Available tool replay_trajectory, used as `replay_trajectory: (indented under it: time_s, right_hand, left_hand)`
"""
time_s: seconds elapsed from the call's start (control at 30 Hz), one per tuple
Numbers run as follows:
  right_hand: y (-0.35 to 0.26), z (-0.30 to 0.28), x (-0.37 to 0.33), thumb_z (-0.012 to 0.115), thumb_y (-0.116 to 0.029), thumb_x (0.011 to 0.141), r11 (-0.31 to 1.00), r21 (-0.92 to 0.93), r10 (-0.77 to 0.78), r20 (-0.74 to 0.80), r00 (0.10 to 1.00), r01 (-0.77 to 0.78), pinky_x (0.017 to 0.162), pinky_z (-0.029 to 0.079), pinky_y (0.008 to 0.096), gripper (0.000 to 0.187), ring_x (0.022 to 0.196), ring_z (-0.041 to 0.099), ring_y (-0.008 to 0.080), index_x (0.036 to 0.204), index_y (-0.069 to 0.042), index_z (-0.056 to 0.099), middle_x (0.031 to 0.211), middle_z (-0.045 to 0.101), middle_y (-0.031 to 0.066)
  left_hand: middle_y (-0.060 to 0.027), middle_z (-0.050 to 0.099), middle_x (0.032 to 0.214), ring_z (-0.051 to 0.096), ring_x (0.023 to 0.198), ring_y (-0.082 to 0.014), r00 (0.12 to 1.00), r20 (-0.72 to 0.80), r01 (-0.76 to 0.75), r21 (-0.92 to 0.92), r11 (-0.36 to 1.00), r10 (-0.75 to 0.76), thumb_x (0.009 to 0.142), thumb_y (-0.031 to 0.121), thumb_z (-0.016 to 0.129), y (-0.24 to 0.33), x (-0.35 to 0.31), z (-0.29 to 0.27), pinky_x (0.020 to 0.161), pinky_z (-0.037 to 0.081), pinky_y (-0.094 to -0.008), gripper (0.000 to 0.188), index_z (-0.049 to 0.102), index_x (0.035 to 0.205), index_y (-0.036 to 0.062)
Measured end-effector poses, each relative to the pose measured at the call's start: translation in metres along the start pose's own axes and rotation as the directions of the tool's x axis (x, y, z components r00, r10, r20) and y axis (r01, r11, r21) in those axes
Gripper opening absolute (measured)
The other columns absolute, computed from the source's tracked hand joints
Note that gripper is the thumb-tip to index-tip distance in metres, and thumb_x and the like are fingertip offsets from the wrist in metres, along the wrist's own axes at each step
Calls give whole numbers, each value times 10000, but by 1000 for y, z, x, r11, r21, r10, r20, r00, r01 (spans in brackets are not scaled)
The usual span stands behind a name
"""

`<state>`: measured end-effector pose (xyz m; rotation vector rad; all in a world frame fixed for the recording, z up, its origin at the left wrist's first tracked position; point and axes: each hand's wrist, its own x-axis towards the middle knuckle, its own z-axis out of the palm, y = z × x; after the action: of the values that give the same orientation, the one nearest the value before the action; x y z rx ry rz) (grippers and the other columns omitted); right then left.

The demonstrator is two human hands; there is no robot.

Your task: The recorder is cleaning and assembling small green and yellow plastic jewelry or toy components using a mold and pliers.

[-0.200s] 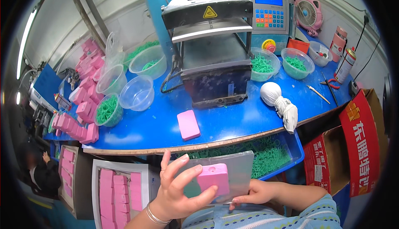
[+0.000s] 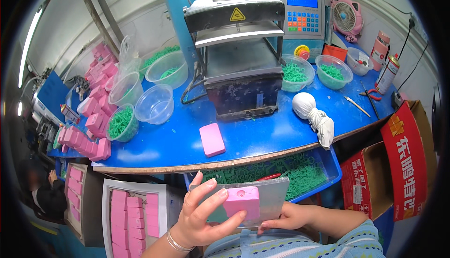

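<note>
Left hand (image 2: pixel 199 216) pinches a pink rectangular block (image 2: pixel 241 202) against a grey metal plate (image 2: pixel 274 197), low before the blue bench (image 2: pixel 262 138); right hand (image 2: pixel 286 218) grips the plate's lower edge. Seating step; alignment seems needed next.

Bright, even workshop light, with a tube lamp (image 2: pixel 29 47) glaring at upper left. The blue table (image 2: pixel 262 136) shows soft sheen near its front edge and faint shadows. Fisheye distortion bends straight edges; black vignette fills the corners.
</note>
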<state>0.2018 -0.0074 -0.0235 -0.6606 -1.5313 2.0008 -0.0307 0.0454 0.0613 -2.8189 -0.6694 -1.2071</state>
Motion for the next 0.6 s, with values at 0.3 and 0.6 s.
replay_trajectory:
  time_s: [0.3,0.6]
  right_hand:
    - [-22,-3,-7,469,-141,924,905,382,190,31,981,-187,653,469,249,548,758,596,152,1402,-74,210,1084,580,169]
    - [-140,-25,-2,454,-19,856,762,646,-36,-45,998,56,521,505,300,686,618,639,268,1413,-26,55,1117,509,350]
  left_hand:
    - [-190,412,1247,373,1189,-404,970,42,242,-58,969,-240,737,369,684,-22,-9,25,983,315,-508,406,601,1050,125]
    - [-206,469,1149,488,1006,-317,874,-198,453,0,892,-444,676,194,711,-87,26,45,828,430,-375,573,441,1139,-6]
